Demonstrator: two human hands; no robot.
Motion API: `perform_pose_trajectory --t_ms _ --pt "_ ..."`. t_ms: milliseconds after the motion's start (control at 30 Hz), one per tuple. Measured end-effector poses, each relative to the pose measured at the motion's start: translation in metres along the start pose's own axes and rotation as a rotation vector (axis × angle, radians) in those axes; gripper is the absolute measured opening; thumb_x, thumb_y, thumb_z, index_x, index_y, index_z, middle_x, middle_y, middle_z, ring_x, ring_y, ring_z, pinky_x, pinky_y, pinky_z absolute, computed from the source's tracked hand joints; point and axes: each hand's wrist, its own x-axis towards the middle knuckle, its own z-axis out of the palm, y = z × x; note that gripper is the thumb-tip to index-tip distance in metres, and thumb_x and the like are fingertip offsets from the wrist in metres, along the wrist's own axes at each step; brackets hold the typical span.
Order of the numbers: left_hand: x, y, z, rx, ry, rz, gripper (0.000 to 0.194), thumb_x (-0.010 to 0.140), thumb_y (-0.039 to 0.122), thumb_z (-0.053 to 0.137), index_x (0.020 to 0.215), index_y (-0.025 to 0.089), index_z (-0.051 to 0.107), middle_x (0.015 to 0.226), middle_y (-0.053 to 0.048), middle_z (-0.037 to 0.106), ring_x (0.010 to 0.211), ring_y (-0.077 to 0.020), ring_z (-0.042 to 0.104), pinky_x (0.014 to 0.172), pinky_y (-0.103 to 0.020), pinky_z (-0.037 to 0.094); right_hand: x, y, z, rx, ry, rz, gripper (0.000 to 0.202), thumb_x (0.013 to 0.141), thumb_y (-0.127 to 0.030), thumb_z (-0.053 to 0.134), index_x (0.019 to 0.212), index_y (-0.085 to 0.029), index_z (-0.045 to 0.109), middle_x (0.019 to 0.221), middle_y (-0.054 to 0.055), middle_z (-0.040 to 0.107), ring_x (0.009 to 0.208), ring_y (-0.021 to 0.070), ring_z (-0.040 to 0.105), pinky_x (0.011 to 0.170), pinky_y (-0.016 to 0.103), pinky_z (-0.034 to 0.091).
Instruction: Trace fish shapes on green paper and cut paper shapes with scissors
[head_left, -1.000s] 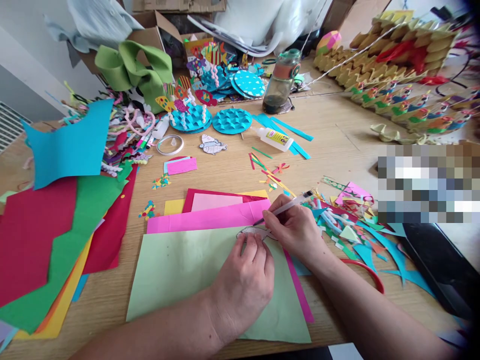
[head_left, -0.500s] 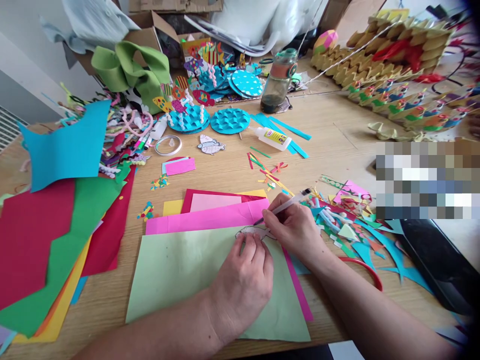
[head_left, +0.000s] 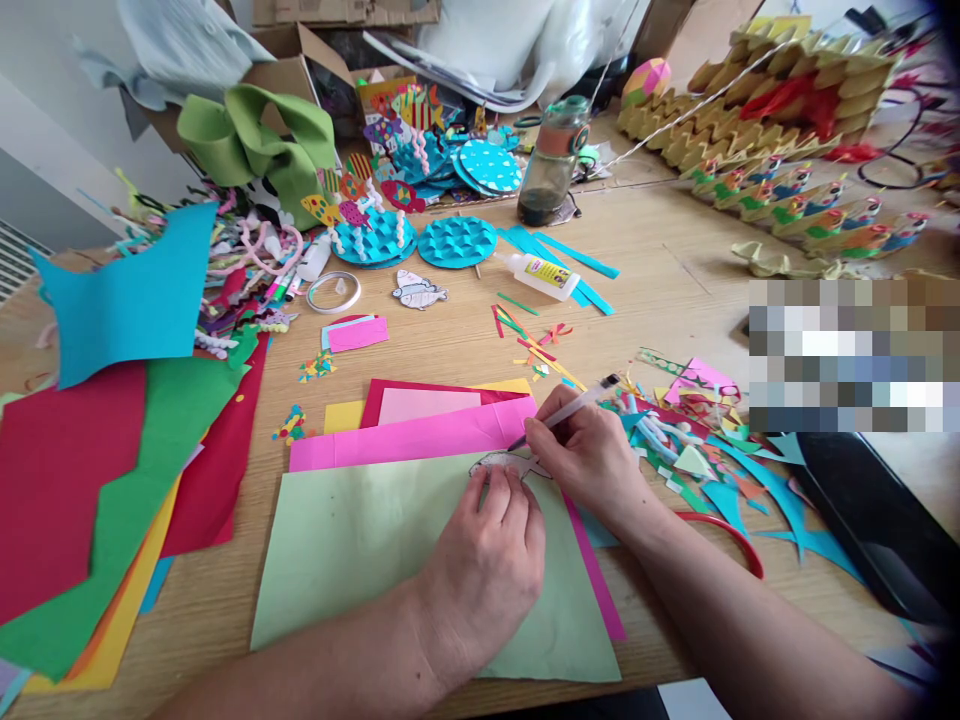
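Observation:
My right hand [head_left: 585,445] is closed around a pen [head_left: 571,408] with a clear barrel and a black cap end at the top. The pen's tip rests by the upper edge of a pale paper fish cutout [head_left: 495,461] with a dark outline. With bent fingers held close together, my left hand [head_left: 491,530] presses the cutout down onto a light green paper sheet [head_left: 345,560]. Part of the fish is covered by my fingers. Beneath the green sheet lie a bright pink sheet [head_left: 405,432] and other coloured papers.
Red-handled scissors [head_left: 739,540] and paper scraps [head_left: 694,460] lie to the right, beside a black object [head_left: 877,520]. A glue bottle [head_left: 544,276], a tape roll [head_left: 334,292] and other fish cutouts [head_left: 418,290] sit farther back. Coloured sheets [head_left: 67,460] overlap at left.
The whole view has shifted very slightly. Both hands, the pen and the fish cutout keep nearly the same places.

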Motion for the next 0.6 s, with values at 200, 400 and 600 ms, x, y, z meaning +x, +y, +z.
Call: perform_pose_trajectory --t_ms 200,400,600 --pt "-0.0003 -0.0006 -0.0001 0.002 0.001 -0.003 0.033 0.089 0.013 0.041 0.113 0.002 0.061 0.116 -0.019 0.064 0.111 -0.0256 0.058 0.098 -0.040 0.047 0.0003 -0.0006 -0.0004 0.007 -0.002 0.002 0.018 0.075 -0.019 0.053 0.059 -0.021 0.045 0.050 -0.004 0.050 0.041 0.0083 0.043 0.040 0.021 0.032" --pt "0.0009 0.0002 0.0001 -0.004 0.014 -0.010 0.034 0.089 0.012 0.039 0.112 0.002 0.061 0.115 -0.018 0.065 0.110 -0.0259 0.059 0.098 -0.039 0.047 -0.0001 0.0004 0.0007 0.002 0.005 -0.002 0.018 0.074 -0.018 0.053 0.059 -0.021 0.044 0.050 -0.004 0.049 0.041 0.0081 0.041 0.040 0.021 0.031" --pt "0.0003 0.0001 -0.0005 0.001 0.016 -0.007 0.034 0.089 0.011 0.038 0.112 0.002 0.061 0.115 -0.019 0.064 0.110 -0.0260 0.059 0.098 -0.039 0.047 0.0009 0.0003 0.0004 0.001 0.002 -0.002 0.017 0.074 -0.018 0.052 0.060 -0.021 0.044 0.050 -0.005 0.048 0.041 0.0082 0.041 0.040 0.021 0.031"
